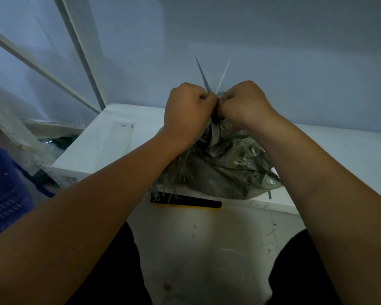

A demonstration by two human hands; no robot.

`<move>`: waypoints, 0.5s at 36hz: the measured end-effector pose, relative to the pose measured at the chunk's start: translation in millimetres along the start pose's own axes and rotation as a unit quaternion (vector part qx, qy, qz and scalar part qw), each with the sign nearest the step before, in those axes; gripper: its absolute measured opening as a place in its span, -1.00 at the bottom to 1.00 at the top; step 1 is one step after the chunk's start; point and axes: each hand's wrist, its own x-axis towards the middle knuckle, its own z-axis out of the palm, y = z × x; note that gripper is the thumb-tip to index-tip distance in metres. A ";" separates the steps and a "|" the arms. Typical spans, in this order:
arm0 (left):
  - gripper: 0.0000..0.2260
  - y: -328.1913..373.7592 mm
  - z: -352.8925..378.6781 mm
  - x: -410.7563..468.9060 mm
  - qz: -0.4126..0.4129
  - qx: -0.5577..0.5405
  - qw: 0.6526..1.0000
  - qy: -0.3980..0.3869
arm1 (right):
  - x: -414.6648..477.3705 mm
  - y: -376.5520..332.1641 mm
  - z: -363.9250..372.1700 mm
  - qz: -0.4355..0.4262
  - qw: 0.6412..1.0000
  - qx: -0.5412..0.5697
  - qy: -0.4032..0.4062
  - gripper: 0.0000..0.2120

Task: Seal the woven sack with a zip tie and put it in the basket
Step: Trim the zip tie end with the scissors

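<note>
While the blue basket [2, 190] sits low off to the left, well apart from the action, the green woven sack [224, 164] lies on the white table [101, 146], over a black and yellow strip [185, 202] at its near edge. Left hand [186, 113] and right hand [244, 104] are both fisted tight around the bunched neck. Two thin zip tie tails [204, 79] poke up between them.

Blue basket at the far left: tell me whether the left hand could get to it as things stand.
Probably yes. Nothing stands between the left hand and the blue basket, but that hand is closed on the sack's gathered neck.
</note>
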 end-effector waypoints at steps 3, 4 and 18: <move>-0.62 2.5 8.6 0.6 0.001 -0.003 1.000 -0.002 | -0.3 12.2 1.1 -0.022 0.999 -0.008 0.029 -0.96; -0.62 3.2 10.9 1.5 -0.001 -0.001 1.000 -0.002 | -0.2 15.8 1.7 -0.026 0.999 -0.010 0.039 -0.93; -0.74 10.8 17.3 4.4 0.004 0.021 1.000 0.006 | 4.7 31.9 -5.6 -0.058 0.998 0.028 -0.012 -0.88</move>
